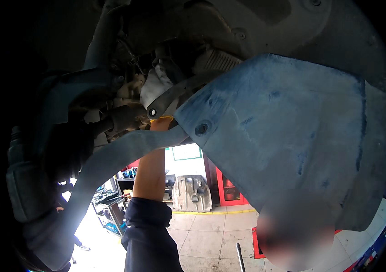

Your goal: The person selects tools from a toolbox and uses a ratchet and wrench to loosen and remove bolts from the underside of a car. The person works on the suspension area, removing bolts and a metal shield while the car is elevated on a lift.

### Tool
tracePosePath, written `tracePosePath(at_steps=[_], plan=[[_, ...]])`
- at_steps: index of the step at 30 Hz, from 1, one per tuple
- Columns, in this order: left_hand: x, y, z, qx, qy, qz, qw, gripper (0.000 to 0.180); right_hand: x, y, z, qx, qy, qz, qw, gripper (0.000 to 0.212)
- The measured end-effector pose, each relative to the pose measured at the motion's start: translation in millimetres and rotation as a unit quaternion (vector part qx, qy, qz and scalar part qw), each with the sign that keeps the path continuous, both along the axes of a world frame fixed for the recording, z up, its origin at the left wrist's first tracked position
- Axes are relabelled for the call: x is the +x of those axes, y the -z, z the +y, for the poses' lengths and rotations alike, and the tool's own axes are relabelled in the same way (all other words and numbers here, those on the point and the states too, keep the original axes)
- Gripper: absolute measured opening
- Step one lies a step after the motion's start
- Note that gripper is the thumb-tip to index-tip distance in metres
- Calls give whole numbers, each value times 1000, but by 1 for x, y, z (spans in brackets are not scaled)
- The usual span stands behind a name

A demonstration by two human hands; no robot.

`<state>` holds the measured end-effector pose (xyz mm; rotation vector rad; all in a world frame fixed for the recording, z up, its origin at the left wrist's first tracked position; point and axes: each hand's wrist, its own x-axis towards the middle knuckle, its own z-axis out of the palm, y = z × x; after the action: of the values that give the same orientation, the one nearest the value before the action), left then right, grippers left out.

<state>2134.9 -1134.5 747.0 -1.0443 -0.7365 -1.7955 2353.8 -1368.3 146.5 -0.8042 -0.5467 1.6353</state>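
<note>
My left hand (154,88), in a pale work glove with a yellow cuff, reaches up among the dark parts under a raised vehicle. Its fingers look curled against a dark part that I cannot make out in the dim light. A metal suspension arm (174,93) with a round hole at its end crosses in front of the glove. My bare forearm passes behind a curved grey bar (120,143). Just right of my wrist hangs a large scuffed blue-grey panel (283,122) with a round recessed hole near its left corner. My right hand does not show.
A metal rod (240,256) sticks up from the lower edge. Beyond are a tool cart (111,211), a metal plate (192,194) leaning at the wall, a red cabinet (230,188) and the tiled floor (202,235). A blurred patch covers the panel's lower edge.
</note>
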Motion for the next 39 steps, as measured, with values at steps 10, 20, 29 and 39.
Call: tracePosePath(at_steps=[10, 20, 29, 39], plan=[[-1, -5, -20, 26, -27, 11, 999, 42, 11, 29, 6, -75, -86, 232, 966, 33], [-4, -9, -39, -56, -216, 70, 972, 31, 22, 39, 6, -80, -108, 259, 957, 35], [-20, -14, -29, 111, -208, 146, 961, 42, 9, 35, 4, -80, -100, 266, 955, 36], [-26, -17, -12, 118, -161, 159, 967, 47, -3, 27, 2, -79, -65, 218, 971, 30]])
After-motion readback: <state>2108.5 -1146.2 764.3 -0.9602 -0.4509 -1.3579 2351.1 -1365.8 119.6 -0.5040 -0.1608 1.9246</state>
